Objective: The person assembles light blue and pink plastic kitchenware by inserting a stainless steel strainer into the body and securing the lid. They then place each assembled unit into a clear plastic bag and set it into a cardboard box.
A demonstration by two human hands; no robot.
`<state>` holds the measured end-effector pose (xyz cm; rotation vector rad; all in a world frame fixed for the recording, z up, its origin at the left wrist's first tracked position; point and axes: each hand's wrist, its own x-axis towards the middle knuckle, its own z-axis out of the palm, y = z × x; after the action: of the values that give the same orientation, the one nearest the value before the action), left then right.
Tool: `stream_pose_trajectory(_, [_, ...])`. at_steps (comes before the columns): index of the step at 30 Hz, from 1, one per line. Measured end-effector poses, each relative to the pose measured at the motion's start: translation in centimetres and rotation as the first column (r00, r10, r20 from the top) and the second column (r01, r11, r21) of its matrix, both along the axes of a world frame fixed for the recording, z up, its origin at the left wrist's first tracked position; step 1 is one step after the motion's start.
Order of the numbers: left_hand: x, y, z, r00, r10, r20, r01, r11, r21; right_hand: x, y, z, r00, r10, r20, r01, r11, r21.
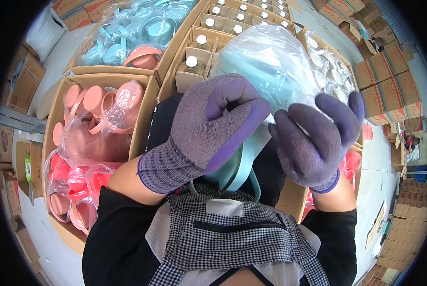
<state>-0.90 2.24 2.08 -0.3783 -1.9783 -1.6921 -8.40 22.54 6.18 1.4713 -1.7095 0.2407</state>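
Both my hands wear purple knit gloves and are raised over my lap. My left hand (218, 124) is closed, thumb and index finger pinched at the edge of a clear plastic bag (270, 62). Something pale teal shows through the bag. My right hand (313, 138) has its thumb and index finger close together at the same edge, its other fingers curled and spread; the pinch is partly hidden. Below the hands, a teal plastic piece with a looped strap (244, 167) rests in my lap, partly hidden by the left glove.
A carton of pink lids (94, 102) with red pieces stands at left. Behind it is a carton of bagged teal lids (158, 28). White-capped bottles (191, 62) fill divided cartons ahead. White pieces (325, 62) lie in a carton at right. Stacked cartons (390, 86) stand beyond.
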Motion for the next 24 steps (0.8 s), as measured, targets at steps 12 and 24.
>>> stream_pose_trajectory(12, [0.1, 1.0, -1.9, 0.988, 0.139, -0.067, -0.138, 0.99, 0.025, 0.4, 0.6, -2.0, 1.0, 0.026, -0.012, -0.027, 0.999, -0.046])
stream_pose_trajectory(24, [0.4, 0.9, -1.9, 0.987, 0.162, -0.016, -0.16, 0.985, 0.067, 0.3, 0.3, -2.1, 0.994, 0.056, 0.092, -0.053, 0.998, -0.034])
